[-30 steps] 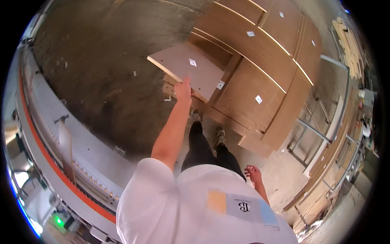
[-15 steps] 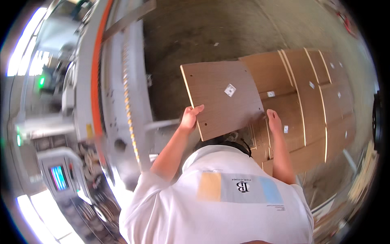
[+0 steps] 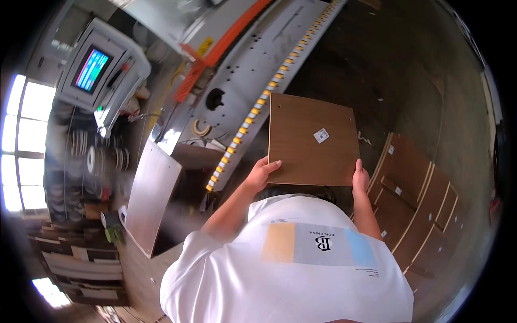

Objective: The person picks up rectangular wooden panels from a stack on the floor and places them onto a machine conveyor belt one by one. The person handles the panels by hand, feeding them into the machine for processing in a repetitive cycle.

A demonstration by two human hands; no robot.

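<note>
panel [image 3: 308,153], brown, is clamped at opposite edges by left hand [image 3: 260,174] and, apparently, right hand [image 3: 361,178].

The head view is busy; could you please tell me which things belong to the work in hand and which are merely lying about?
Apparently in the work:
brown board, held by the left hand and right hand
similar panels at right, probably

Apparently just lying about:
tan ring near the machine
curled pale scrap on the floor
</note>
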